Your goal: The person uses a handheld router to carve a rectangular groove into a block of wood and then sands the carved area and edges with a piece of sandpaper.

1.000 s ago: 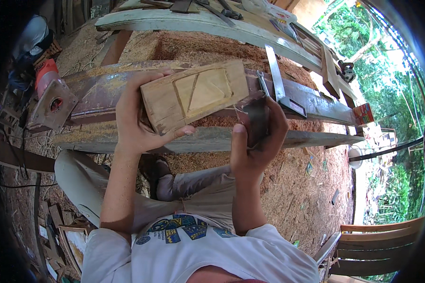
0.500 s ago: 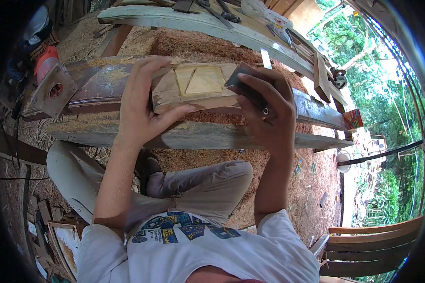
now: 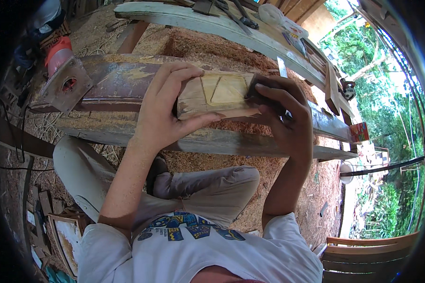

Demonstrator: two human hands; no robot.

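My left hand clasps the left end of a pale wooden block, its thumb along the near edge and its fingers over the far edge. The block's upper face has a shallow yellowish recess with a raised triangle in it. In my right hand is a small dark block-like tool, gripped between thumb and fingers. It meets the right part of the wooden block; its exact kind I cannot make out. My right fingers hide the wooden block's right end.
Beneath the work runs a dark painted beam, with a rough plank nearer me. An orange tool with a square clear plate rests at left. Beyond, a whitish plank borders a hammer and plastic bag. A red box stands right.
The wooden block and both hands have shifted right, partly because the whole view has shifted. The dark tool has turned in my right hand, so its broad face shows less.
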